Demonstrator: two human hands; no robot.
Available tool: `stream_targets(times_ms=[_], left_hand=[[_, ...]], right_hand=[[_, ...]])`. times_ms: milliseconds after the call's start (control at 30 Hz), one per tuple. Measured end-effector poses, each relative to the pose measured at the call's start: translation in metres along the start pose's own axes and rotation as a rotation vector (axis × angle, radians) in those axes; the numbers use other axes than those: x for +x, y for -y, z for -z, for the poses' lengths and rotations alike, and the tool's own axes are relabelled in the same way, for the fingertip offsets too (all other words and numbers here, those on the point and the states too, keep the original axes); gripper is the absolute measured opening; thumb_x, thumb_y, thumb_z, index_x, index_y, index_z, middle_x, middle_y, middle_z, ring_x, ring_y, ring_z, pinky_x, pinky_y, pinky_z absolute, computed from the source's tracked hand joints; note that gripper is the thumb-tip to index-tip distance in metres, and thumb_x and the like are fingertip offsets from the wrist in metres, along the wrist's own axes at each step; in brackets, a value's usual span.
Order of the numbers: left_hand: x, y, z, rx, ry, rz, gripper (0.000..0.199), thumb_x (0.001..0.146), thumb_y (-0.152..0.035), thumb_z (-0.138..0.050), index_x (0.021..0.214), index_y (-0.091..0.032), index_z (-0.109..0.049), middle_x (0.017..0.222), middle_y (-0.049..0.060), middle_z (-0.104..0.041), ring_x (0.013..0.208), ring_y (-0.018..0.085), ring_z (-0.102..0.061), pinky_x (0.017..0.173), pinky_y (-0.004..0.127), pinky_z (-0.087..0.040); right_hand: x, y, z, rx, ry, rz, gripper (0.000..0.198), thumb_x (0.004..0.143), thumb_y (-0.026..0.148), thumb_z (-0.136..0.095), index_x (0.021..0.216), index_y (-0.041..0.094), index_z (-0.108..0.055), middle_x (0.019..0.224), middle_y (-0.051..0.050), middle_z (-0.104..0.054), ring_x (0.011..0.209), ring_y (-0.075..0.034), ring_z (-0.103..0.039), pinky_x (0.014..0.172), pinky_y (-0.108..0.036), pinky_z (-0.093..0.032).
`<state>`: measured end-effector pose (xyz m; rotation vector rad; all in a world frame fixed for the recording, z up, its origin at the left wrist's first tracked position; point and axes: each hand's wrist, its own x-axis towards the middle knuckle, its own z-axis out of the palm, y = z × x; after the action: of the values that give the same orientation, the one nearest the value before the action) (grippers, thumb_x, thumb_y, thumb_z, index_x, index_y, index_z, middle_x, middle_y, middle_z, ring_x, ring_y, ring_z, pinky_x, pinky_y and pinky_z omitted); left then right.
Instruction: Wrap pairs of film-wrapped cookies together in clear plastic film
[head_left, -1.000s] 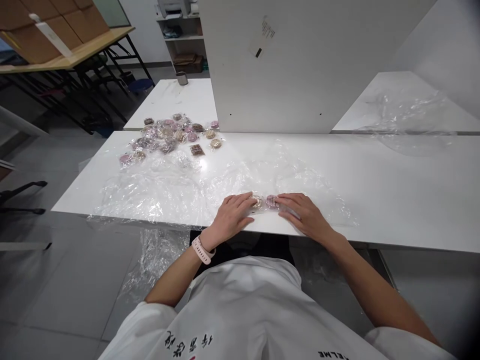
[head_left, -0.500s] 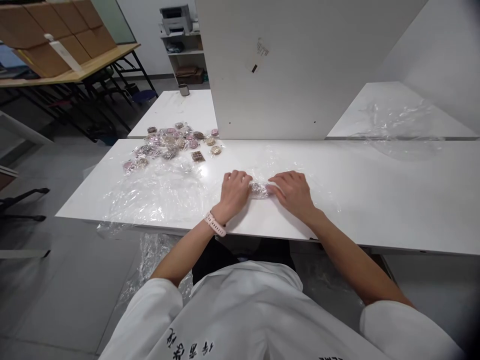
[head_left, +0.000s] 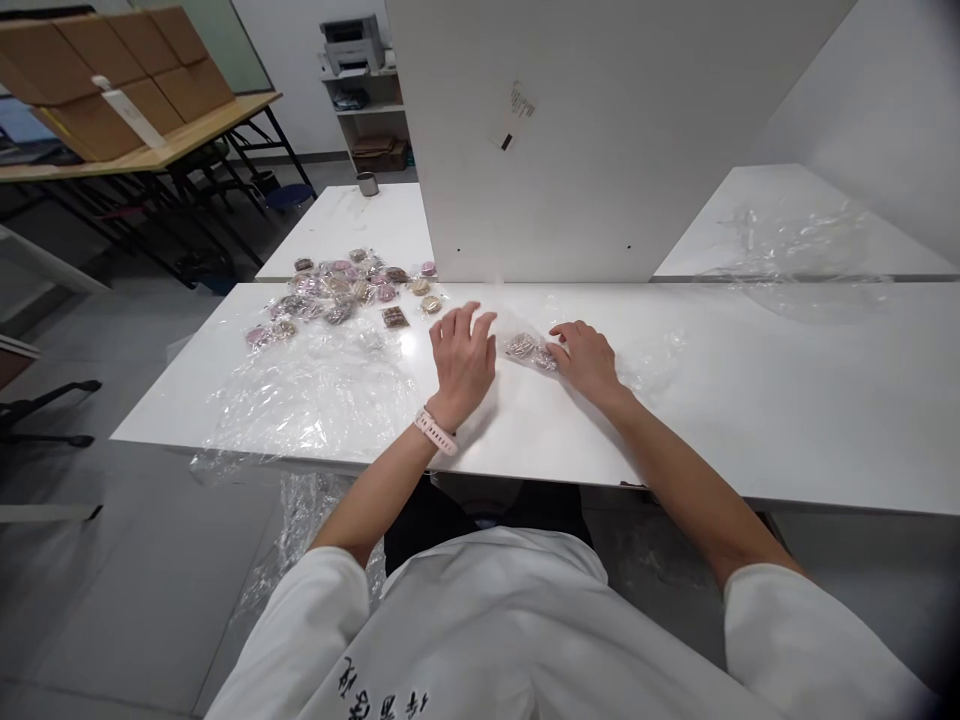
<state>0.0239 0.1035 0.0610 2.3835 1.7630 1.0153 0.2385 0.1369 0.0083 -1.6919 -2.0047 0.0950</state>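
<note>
Two or so round, brownish cookies wrapped in clear plastic film (head_left: 523, 346) lie on the white table in front of me. My right hand (head_left: 589, 362) is curled around the right end of this wrapped bundle, its thumb against the film and partly covering a cookie. Just left of the bundle, my left hand (head_left: 463, 362) is raised a little with its fingers spread, apparently holding nothing. A pale watch band (head_left: 436, 432) circles my left wrist. Loose clear film (head_left: 652, 362) spreads on the table beyond my right hand.
Several individually wrapped cookies (head_left: 337, 287), pink, brown and tan, are heaped at the left. A crumpled plastic sheet (head_left: 307, 395) hangs over the front edge there. A tall white panel (head_left: 570, 150) rises behind the table (head_left: 787, 400); more film (head_left: 810, 250) lies at the right back.
My left hand has come off the wrapped cookies and risen, its fingers spreading. The bundle has shifted slightly away from me and tilted, with my right hand still at its right end.
</note>
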Motion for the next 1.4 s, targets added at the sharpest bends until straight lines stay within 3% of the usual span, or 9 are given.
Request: stream_targets(times_ms=[167, 333, 467, 600, 700, 967, 1067, 1233, 1400], left_hand=[[-0.017, -0.001, -0.018, -0.500, 0.282, 0.339, 0.033, 0.091, -0.023, -0.057, 0.124, -0.017, -0.057, 0.123, 0.015, -0.064, 0.110, 0.025, -0.062, 0.088, 0.041, -0.054], [0.024, 0.022, -0.040, -1.007, 0.304, 0.761, 0.035, 0.095, -0.024, -0.051, 0.128, -0.012, -0.057, 0.111, 0.014, -0.069, 0.103, 0.018, -0.067, 0.093, 0.036, -0.055], [0.033, 0.015, -0.058, -0.981, 0.360, 0.465, 0.042, 0.093, -0.028, -0.055, 0.132, -0.014, -0.055, 0.128, 0.015, -0.065, 0.116, 0.023, -0.064, 0.101, 0.041, -0.053], [0.014, 0.008, -0.071, -0.522, 0.408, -0.134, 0.056, 0.089, -0.024, -0.061, 0.142, -0.015, -0.047, 0.153, 0.014, -0.046, 0.147, 0.029, -0.034, 0.118, 0.050, -0.035], [0.007, 0.012, -0.074, -0.269, 0.385, -0.360, 0.047, 0.094, -0.021, -0.054, 0.140, -0.016, -0.047, 0.150, 0.013, -0.049, 0.146, 0.027, -0.035, 0.118, 0.051, -0.035], [0.010, 0.010, -0.074, -0.087, 0.357, -0.421, 0.029, 0.098, -0.020, -0.046, 0.126, -0.019, -0.054, 0.135, 0.012, -0.060, 0.126, 0.028, -0.051, 0.099, 0.046, -0.046], [0.010, 0.003, -0.073, -0.052, 0.355, -0.428, 0.023, 0.099, -0.020, -0.044, 0.119, -0.018, -0.055, 0.126, 0.012, -0.062, 0.117, 0.028, -0.053, 0.094, 0.044, -0.047], [0.005, -0.003, -0.072, 0.005, 0.369, -0.461, 0.018, 0.098, -0.017, -0.044, 0.112, -0.015, -0.055, 0.118, 0.015, -0.062, 0.109, 0.030, -0.055, 0.086, 0.044, -0.048], [0.000, 0.001, -0.073, -0.058, 0.376, -0.467, 0.022, 0.096, -0.015, -0.047, 0.117, -0.015, -0.052, 0.113, 0.014, -0.064, 0.111, 0.030, -0.056, 0.093, 0.047, -0.048]], right_hand=[[-0.012, -0.002, -0.011, -0.047, -0.024, 0.265, 0.044, 0.093, 0.011, -0.043, 0.129, 0.028, -0.063, 0.120, -0.009, -0.064, 0.100, -0.026, -0.056, 0.082, -0.039, -0.046], [-0.014, -0.004, -0.012, -0.015, 0.040, 0.289, 0.049, 0.094, 0.007, -0.039, 0.125, 0.031, -0.067, 0.122, -0.006, -0.066, 0.097, -0.023, -0.055, 0.070, -0.034, -0.045], [-0.010, -0.011, -0.017, 0.011, 0.059, 0.258, 0.043, 0.097, 0.011, -0.041, 0.123, 0.031, -0.069, 0.121, -0.006, -0.065, 0.098, -0.022, -0.056, 0.075, -0.033, -0.045], [-0.004, -0.014, -0.021, 0.010, 0.058, 0.245, 0.035, 0.098, 0.019, -0.043, 0.115, 0.027, -0.073, 0.104, -0.009, -0.068, 0.096, -0.024, -0.056, 0.082, -0.037, -0.047], [-0.010, -0.004, -0.009, -0.032, 0.022, 0.270, 0.036, 0.098, 0.019, -0.041, 0.111, 0.026, -0.074, 0.101, -0.009, -0.070, 0.098, -0.026, -0.055, 0.083, -0.038, -0.047], [-0.116, -0.002, 0.036, -0.218, -0.257, -0.076, 0.030, 0.099, 0.034, -0.044, 0.105, 0.023, -0.071, 0.087, -0.012, -0.066, 0.085, -0.029, -0.058, 0.073, -0.042, -0.046], [-0.120, -0.022, 0.033, -0.209, -0.185, -0.149, 0.040, 0.099, 0.042, -0.044, 0.128, 0.022, -0.063, 0.115, -0.017, -0.064, 0.102, -0.035, -0.058, 0.082, -0.052, -0.047], [-0.072, -0.019, 0.023, 0.128, 0.049, 0.109, 0.058, 0.101, 0.041, -0.041, 0.156, 0.029, -0.027, 0.155, -0.011, -0.041, 0.141, -0.030, -0.040, 0.109, -0.055, -0.040], [-0.038, -0.010, 0.019, 0.224, 0.271, 0.363, 0.068, 0.096, 0.043, -0.053, 0.157, 0.032, -0.025, 0.157, -0.008, -0.041, 0.146, -0.028, -0.034, 0.114, -0.055, -0.038]])
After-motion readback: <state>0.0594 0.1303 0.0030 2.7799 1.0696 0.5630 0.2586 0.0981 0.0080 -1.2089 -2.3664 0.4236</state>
